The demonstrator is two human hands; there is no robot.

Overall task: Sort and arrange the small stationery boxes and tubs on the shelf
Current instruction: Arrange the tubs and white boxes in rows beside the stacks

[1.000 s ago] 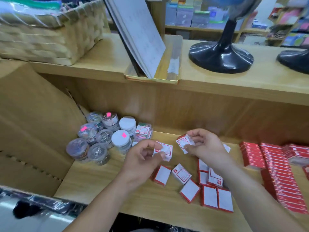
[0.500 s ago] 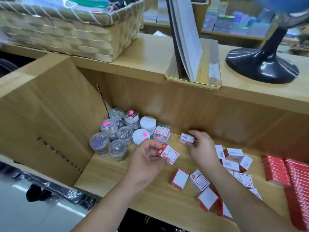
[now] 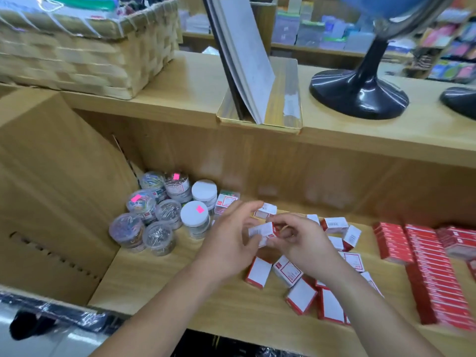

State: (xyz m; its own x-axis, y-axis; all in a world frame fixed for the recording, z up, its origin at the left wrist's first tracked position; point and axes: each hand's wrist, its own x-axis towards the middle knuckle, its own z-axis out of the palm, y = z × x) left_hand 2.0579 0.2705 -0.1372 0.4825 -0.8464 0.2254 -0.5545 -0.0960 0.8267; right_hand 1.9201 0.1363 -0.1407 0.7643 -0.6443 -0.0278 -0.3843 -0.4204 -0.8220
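Eight round tubs (image 3: 194,217) are counted: six with clear lids and two with white lids. Three pink stickers (image 3: 200,209) are seen on those lids. Roughly a dozen small red-and-white boxes (image 3: 258,271) are counted; an exact figure cannot be given, because some are hidden under the two hands, the left hand (image 3: 226,243) and the right hand (image 3: 306,243). One box is held in the right. The flat red packs (image 3: 432,266) are stacked in rows too blurred to be counted. One woven basket (image 3: 90,65), one gold tray (image 3: 257,126), one cardboard carton (image 3: 51,189) and two black stands (image 3: 359,96) are also counted.
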